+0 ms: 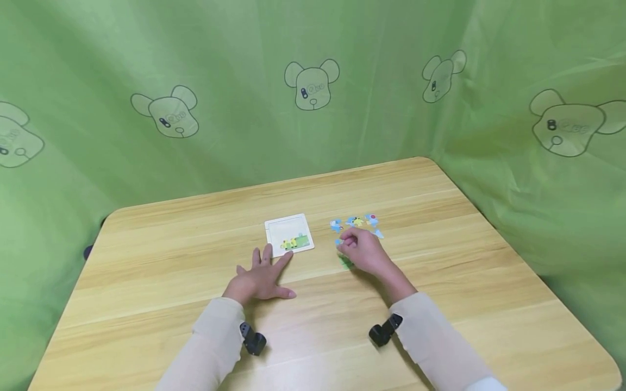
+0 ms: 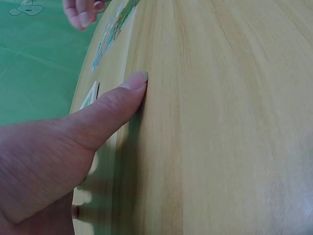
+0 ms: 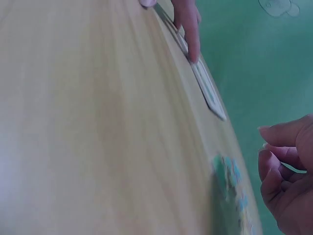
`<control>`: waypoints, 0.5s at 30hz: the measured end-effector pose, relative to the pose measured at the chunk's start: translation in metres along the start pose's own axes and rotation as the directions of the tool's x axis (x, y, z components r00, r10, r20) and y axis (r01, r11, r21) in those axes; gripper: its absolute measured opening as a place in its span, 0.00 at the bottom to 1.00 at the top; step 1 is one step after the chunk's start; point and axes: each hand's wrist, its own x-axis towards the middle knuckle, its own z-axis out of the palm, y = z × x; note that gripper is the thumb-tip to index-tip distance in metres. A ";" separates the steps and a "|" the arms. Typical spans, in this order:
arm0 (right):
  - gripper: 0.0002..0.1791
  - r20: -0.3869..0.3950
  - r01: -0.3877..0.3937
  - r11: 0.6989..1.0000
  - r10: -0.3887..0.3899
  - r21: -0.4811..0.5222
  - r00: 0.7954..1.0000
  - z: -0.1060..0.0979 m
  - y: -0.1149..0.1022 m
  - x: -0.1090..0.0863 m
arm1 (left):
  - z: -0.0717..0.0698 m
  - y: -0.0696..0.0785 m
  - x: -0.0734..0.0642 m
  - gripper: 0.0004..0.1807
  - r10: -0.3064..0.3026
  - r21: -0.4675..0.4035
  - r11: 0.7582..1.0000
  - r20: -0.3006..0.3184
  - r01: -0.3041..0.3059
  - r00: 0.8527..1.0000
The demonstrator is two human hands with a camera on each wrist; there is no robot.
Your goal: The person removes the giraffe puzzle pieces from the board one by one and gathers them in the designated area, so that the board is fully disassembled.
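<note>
A flat white puzzle board lies on the table, with a joined yellow and green picture along its lower part. My left hand is spread at the board's near edge, its fingertips touching the rim and the thumb stretched out to the right. Above loose puzzle pieces right of the board, my right hand has curled fingers, thumb and forefinger close together. In the right wrist view a tiny pale spot shows at those fingertips; whether it is a piece or a nail is unclear. The hand partly covers a green piece.
The wooden table has rounded corners. A green curtain printed with bear heads hangs behind it and at both sides. Small black cameras are strapped to both wrists, over pale sleeves.
</note>
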 end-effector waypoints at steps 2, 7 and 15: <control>0.15 0.014 0.021 1.000 -0.021 0.007 1.000 0.002 -0.006 0.003 | 0.000 0.000 0.000 0.53 -0.002 -0.002 1.000 0.001 0.002 1.000; 0.18 0.061 0.052 0.999 -0.053 0.003 0.997 0.007 -0.021 0.012 | 0.001 0.000 0.000 0.53 -0.002 0.001 1.000 0.002 0.002 1.000; 0.20 0.126 0.124 0.990 -0.116 -0.064 0.985 0.017 -0.041 0.024 | 0.000 0.000 0.000 0.53 0.002 0.017 1.000 0.000 -0.002 1.000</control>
